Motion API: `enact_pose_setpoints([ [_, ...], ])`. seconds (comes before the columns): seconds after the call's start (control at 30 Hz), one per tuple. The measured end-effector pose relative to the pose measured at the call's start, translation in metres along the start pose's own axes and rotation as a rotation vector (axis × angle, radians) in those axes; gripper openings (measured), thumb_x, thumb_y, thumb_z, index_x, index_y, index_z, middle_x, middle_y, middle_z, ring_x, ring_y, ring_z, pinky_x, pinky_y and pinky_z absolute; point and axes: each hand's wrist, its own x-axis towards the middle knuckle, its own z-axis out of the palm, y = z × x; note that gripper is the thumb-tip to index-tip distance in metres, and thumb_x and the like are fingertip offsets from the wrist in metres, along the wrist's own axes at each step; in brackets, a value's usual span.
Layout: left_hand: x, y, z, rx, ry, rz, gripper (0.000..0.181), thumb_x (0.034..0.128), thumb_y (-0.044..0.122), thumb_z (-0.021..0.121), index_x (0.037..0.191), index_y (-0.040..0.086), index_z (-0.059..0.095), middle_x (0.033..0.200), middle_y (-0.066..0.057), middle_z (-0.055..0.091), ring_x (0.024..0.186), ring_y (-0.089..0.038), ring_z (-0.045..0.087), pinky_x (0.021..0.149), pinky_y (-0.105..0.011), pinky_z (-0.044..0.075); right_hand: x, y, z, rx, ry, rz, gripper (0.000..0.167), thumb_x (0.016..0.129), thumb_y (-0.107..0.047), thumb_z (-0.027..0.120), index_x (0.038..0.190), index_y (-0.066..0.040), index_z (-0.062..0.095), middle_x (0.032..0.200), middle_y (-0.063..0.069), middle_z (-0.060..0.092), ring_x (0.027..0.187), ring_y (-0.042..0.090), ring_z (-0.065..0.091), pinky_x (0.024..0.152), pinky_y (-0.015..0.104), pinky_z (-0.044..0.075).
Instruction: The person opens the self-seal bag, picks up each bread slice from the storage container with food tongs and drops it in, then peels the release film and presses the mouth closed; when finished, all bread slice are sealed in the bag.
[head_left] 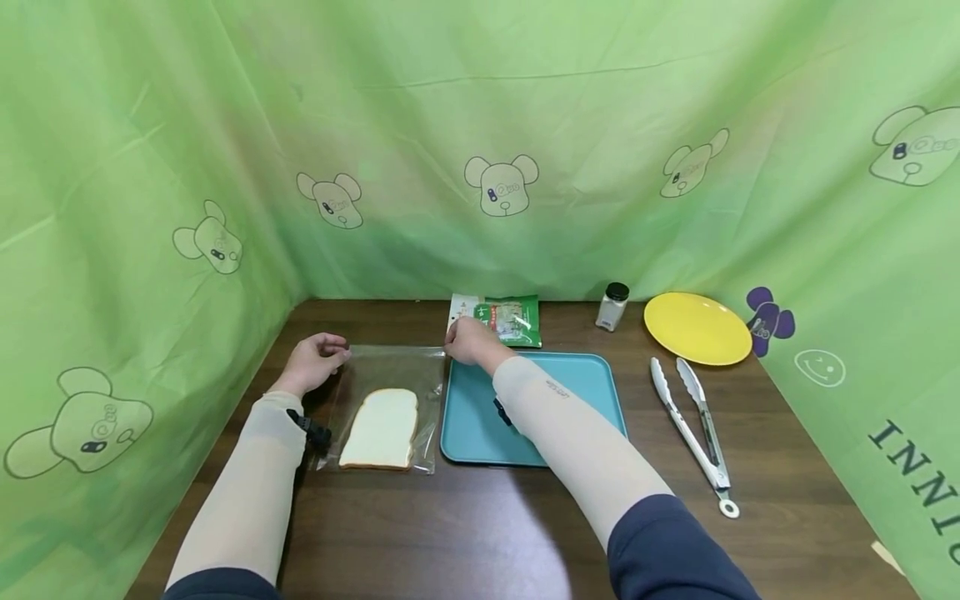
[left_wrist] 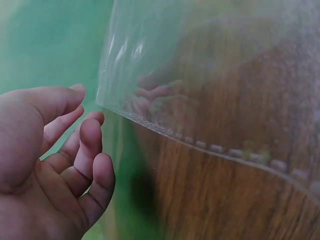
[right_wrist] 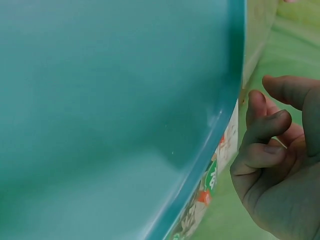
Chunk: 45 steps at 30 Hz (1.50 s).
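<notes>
A slice of white bread point(head_left: 381, 429) lies within the outline of a clear plastic bag point(head_left: 390, 365) on the left of the table; whether it is in the bag or on top, I cannot tell. My left hand point(head_left: 315, 367) is beside the bag's upper left corner. In the left wrist view its loosely bent fingers point(left_wrist: 91, 137) and thumb stand a little apart from the bag's edge point(left_wrist: 200, 144). At the upper right corner is my right hand point(head_left: 471, 340), over the edge of a blue tray point(head_left: 525, 450). The right wrist view shows its fingers point(right_wrist: 265, 155) loosely curled, with nothing visible between them and the thumb.
Behind the tray lies a green and white food packet point(head_left: 517, 321). A small jar with a black lid point(head_left: 612, 308) stands to its right, near a yellow plate point(head_left: 697, 329). Silver and white tongs point(head_left: 693, 437) lie spread on the right. Green curtains point(head_left: 420, 108) enclose the table.
</notes>
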Motion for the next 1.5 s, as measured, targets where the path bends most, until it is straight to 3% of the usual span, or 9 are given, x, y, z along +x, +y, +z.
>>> enact_pose_setpoints([
  [0.13, -0.003, 0.004, -0.001, 0.039, 0.018, 0.022, 0.033, 0.1017, 0.016, 0.07, 0.127, -0.004, 0.065, 0.12, -0.025, 0.069, 0.079, -0.021, 0.069, 0.071, -0.029, 0.056, -0.002, 0.003, -0.001, -0.015, 0.018, -0.021, 0.011, 0.102, -0.025, 0.066, 0.103, -0.019, 0.075, 0.104, -0.003, 0.071, 0.082, 0.016, 0.063, 0.072, 0.036, 0.054],
  [0.33, -0.009, 0.012, -0.002, 0.128, 0.056, 0.045, 0.032, 0.1022, 0.02, 0.069, 0.126, 0.0, 0.067, 0.117, -0.019, 0.07, 0.096, -0.03, 0.067, 0.083, -0.038, 0.052, -0.013, 0.006, -0.008, 0.004, 0.082, -0.097, 0.01, 0.1, -0.024, 0.07, 0.103, -0.017, 0.076, 0.105, -0.001, 0.071, 0.085, 0.016, 0.063, 0.074, 0.036, 0.054],
  [0.53, -0.018, 0.025, -0.005, 0.151, 0.09, 0.056, 0.031, 0.1041, 0.023, 0.067, 0.128, 0.003, 0.067, 0.117, -0.016, 0.069, 0.097, -0.032, 0.061, 0.083, -0.044, 0.048, -0.034, 0.014, -0.022, 0.079, 0.101, -0.152, 0.012, 0.101, -0.021, 0.067, 0.107, -0.013, 0.075, 0.097, -0.002, 0.069, 0.083, 0.017, 0.063, 0.072, 0.035, 0.054],
  [0.7, -0.028, 0.036, -0.005, 0.178, 0.118, 0.093, 0.031, 0.105, 0.025, 0.066, 0.13, 0.006, 0.067, 0.117, -0.014, 0.07, 0.101, -0.032, 0.063, 0.086, -0.048, 0.05, -0.055, 0.025, -0.034, 0.138, 0.114, -0.175, 0.021, 0.102, -0.023, 0.068, 0.117, -0.01, 0.076, 0.102, -0.004, 0.068, 0.09, 0.016, 0.063, 0.076, 0.036, 0.055],
  [0.83, -0.037, 0.047, -0.003, 0.22, 0.15, 0.155, 0.031, 0.1045, 0.026, 0.065, 0.129, 0.007, 0.067, 0.119, -0.015, 0.068, 0.107, -0.035, 0.062, 0.09, -0.054, 0.05, -0.076, 0.035, -0.043, 0.153, 0.144, -0.191, 0.022, 0.101, -0.025, 0.071, 0.116, -0.011, 0.076, 0.104, -0.004, 0.068, 0.094, 0.016, 0.063, 0.081, 0.037, 0.055],
  [0.97, -0.046, 0.056, 0.002, 0.269, 0.205, 0.223, 0.031, 0.1036, 0.026, 0.066, 0.128, 0.007, 0.069, 0.12, -0.014, 0.066, 0.105, -0.037, 0.06, 0.087, -0.054, 0.047, -0.096, 0.044, -0.053, 0.146, 0.183, -0.196, 0.019, 0.1, -0.025, 0.073, 0.114, -0.013, 0.077, 0.105, -0.002, 0.067, 0.093, 0.017, 0.062, 0.081, 0.039, 0.054],
  [1.17, -0.059, 0.063, 0.013, 0.292, 0.272, 0.28, 0.03, 0.1033, 0.027, 0.067, 0.128, 0.01, 0.07, 0.129, -0.016, 0.062, 0.119, -0.042, 0.054, 0.094, -0.06, 0.044, -0.126, 0.063, -0.066, 0.106, 0.266, -0.183, 0.02, 0.098, -0.028, 0.076, 0.116, -0.019, 0.076, 0.115, 0.004, 0.065, 0.105, 0.025, 0.063, 0.087, 0.044, 0.053],
  [1.3, -0.065, 0.068, 0.019, 0.293, 0.328, 0.341, 0.03, 0.1007, 0.026, 0.071, 0.125, 0.009, 0.072, 0.129, -0.016, 0.061, 0.125, -0.045, 0.049, 0.1, -0.065, 0.037, -0.142, 0.077, -0.074, 0.084, 0.334, -0.186, 0.03, 0.096, -0.028, 0.078, 0.123, -0.014, 0.074, 0.123, 0.005, 0.062, 0.116, 0.029, 0.061, 0.096, 0.05, 0.051],
  [1.5, -0.075, 0.073, 0.03, 0.295, 0.379, 0.412, 0.033, 0.0952, 0.024, 0.078, 0.124, 0.009, 0.072, 0.134, -0.014, 0.059, 0.128, -0.045, 0.047, 0.1, -0.067, 0.033, -0.167, 0.1, -0.082, 0.072, 0.404, -0.196, 0.038, 0.095, -0.027, 0.079, 0.129, -0.012, 0.071, 0.135, 0.005, 0.059, 0.128, 0.031, 0.055, 0.106, 0.055, 0.045],
])
